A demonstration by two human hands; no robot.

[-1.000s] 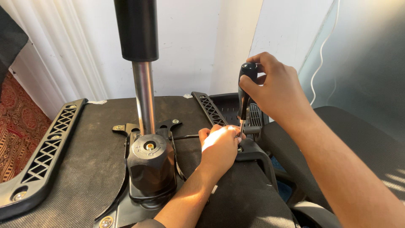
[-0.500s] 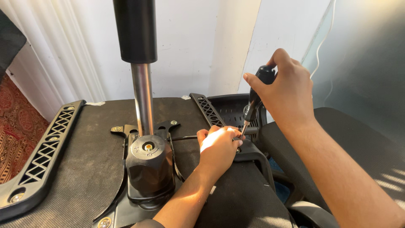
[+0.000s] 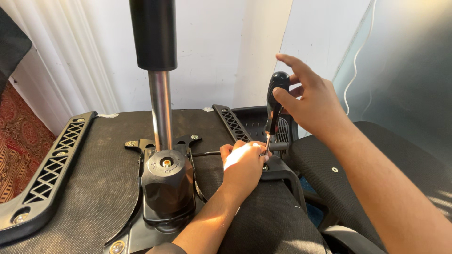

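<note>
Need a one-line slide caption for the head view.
Right hand holds screwdriver upright; left hand steadies its tip.

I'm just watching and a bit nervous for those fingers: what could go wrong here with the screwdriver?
The right hand holds the screwdriver loosely by fingertips, some fingers lifted, so it might tip or slip off the screw.

The left hand is curled right around the tip; a slip could jab those fingers.

The armrest bracket seems steadied only by that left hand, so it may shift while the screw turns.
</note>
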